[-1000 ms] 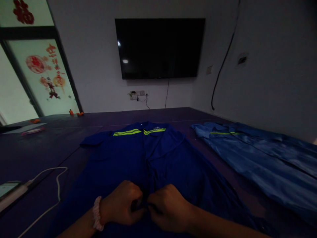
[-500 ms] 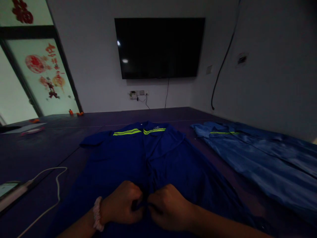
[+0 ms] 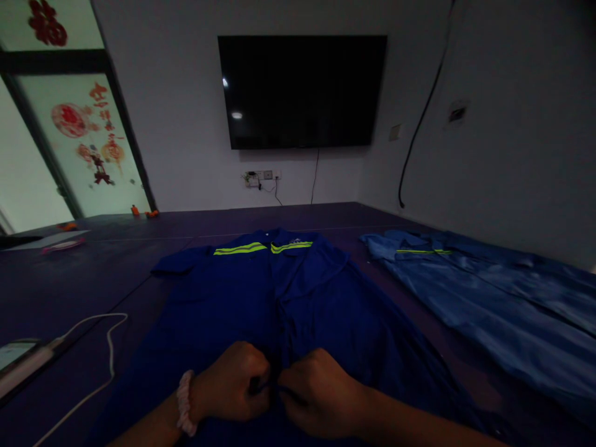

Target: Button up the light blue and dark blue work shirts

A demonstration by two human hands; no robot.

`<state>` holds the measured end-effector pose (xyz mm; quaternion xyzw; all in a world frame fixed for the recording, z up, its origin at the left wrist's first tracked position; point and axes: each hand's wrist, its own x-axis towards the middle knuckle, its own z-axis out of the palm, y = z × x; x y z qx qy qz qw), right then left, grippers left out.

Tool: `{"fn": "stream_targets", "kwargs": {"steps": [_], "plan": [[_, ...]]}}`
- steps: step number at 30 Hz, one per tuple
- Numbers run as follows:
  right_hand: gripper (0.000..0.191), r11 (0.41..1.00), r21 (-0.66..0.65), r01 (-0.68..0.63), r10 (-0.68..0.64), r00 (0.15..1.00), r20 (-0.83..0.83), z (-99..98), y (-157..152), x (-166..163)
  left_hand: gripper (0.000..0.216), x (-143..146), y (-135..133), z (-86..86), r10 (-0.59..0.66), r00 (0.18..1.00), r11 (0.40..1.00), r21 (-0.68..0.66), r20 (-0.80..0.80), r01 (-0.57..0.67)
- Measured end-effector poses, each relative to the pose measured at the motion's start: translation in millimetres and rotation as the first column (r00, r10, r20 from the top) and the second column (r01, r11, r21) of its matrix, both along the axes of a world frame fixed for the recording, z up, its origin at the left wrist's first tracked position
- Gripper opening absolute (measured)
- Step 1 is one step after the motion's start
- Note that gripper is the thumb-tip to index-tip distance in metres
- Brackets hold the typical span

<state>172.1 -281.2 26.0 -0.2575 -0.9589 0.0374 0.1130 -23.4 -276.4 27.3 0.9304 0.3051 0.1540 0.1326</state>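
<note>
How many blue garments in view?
2: the dark blue garment in front, gripped by the left hand and right hand; the lighter blue garment lying to its right. Any underneath would be hidden.

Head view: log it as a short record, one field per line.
Left hand: fingers curled, gripping the dark garment at its front; scrunchie on the wrist
Right hand: curled close beside the left, gripping the same garment
Dark garment: laid out flat, some creases, yellow stripes across the chest
Light garment: spread to the right, apart from both hands
Far left: phone, white cable
Wall: TV, screen dark
</note>
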Motion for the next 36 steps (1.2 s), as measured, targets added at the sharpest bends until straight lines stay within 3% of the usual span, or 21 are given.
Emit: {"fn": "stream_targets", "kwargs": {"steps": [16, 22, 30, 33, 36], "plan": [[0.013, 1.000, 0.007, 0.001, 0.000, 1.000, -0.018, -1.5, 0, 1, 0.016, 0, -1, 0.3, 0.009, 1.000, 1.000, -0.005, 0.023, -0.009], [0.012, 1.000, 0.008, 0.017, -0.017, 0.998, -0.063, -1.7, 1, 0, 0.019, 2, 0, 5.5, 0.046, 0.999, 0.979, -0.199, 0.028, -0.040], [0.018, 0.997, -0.018, 0.074, -0.076, 0.989, -0.124, -3.5, -1, -1, 0.010, 0, -1, 18.7, 0.221, 0.975, 0.870, -0.453, 0.004, -0.195], [0.022, 0.998, -0.033, 0.048, -0.053, 0.982, -0.182, -3.8, -1, 0, 0.012, -1, -3, 22.1, 0.207, 0.978, 0.827, -0.538, 0.025, -0.161], [0.033, 0.998, -0.060, -0.006, -0.009, 0.967, -0.254, -2.1, 0, 2, 0.026, 0, -4, 23.6, 0.140, 0.988, 0.781, -0.622, 0.073, -0.064]]}}
